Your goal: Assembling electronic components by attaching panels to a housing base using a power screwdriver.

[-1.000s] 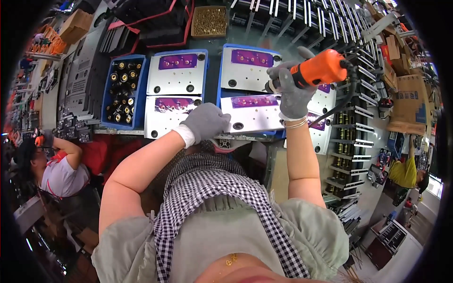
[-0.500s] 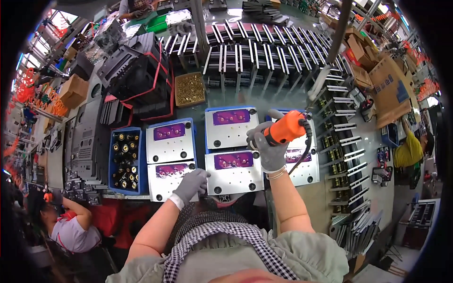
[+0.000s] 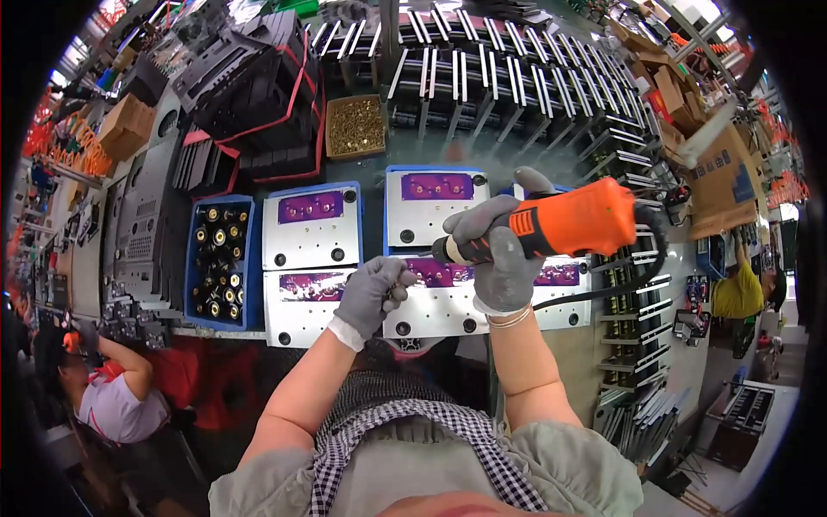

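Note:
My right hand [image 3: 501, 250], in a grey glove, grips an orange and black power screwdriver [image 3: 579, 219]. The tool lies nearly level, its dark tip pointing left over the front middle silver panel [image 3: 444, 315]. Beside that tip is my left hand [image 3: 370, 297], also gloved, its fingers curled together above the panel's left edge. Whatever small thing it may hold is too hidden to make out. The panel carries a purple label [image 3: 448, 273] and black round feet [image 3: 402, 328]. Similar panels lie around it, among them the back middle one [image 3: 448, 228] and the front left one [image 3: 297, 323].
To the left, a blue bin [image 3: 189, 297] holds black-and-gold round parts. Behind stand an open box of small brass-coloured pieces [image 3: 355, 127] and strapped black panels [image 3: 245, 99]. Rows of metal-edged parts [image 3: 495, 82] line the back and right. A co-worker [image 3: 121, 396] sits at left.
My left hand has risen and moved right, toward the screwdriver tip. The screwdriver has swung level and come closer to the camera. The view has shifted slightly.

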A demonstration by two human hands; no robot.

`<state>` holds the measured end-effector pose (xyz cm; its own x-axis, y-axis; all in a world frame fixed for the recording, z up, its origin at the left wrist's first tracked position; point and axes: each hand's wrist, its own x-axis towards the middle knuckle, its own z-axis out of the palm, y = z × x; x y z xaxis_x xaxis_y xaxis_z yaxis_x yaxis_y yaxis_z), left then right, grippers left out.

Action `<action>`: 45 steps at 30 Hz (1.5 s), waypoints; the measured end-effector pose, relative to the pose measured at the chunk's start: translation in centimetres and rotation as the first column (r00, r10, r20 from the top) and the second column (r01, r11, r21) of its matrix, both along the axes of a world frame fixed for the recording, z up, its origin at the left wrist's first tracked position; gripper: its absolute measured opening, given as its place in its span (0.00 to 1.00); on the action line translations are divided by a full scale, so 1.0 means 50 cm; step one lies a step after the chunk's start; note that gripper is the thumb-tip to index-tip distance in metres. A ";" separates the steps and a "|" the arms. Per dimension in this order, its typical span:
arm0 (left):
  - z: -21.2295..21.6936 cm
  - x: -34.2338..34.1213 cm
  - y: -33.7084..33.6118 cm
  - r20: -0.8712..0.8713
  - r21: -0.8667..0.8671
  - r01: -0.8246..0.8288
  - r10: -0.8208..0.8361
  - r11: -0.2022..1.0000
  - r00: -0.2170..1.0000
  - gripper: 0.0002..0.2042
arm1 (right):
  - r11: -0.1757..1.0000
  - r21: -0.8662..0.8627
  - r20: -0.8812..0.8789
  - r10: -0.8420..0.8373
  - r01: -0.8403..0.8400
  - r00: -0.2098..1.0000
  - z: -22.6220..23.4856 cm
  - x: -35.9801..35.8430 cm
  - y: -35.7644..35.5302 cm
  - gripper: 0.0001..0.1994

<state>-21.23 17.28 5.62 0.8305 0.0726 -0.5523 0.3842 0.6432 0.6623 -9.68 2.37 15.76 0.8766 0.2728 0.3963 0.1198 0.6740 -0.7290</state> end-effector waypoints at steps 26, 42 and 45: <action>0.000 0.001 0.007 0.072 -0.172 -0.207 0.221 0.963 0.973 0.22 | 0.986 0.095 0.172 0.120 -0.138 0.978 -0.001 -0.021 0.052 0.38; 0.013 -0.002 0.004 0.077 -0.138 -0.246 0.258 0.959 0.963 0.21 | 1.000 0.005 0.141 -0.024 0.023 0.990 0.006 -0.028 0.059 0.20; 0.015 0.002 0.005 0.088 -0.130 -0.227 0.239 0.965 0.967 0.19 | 0.999 -0.009 0.132 -0.047 0.049 0.990 0.008 -0.031 0.059 0.20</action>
<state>-21.15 17.51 6.37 0.8504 0.2104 -0.4822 0.1491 0.7826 0.6044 -11.23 5.32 16.17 0.8292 0.2374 0.5060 0.2470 0.6564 -0.7128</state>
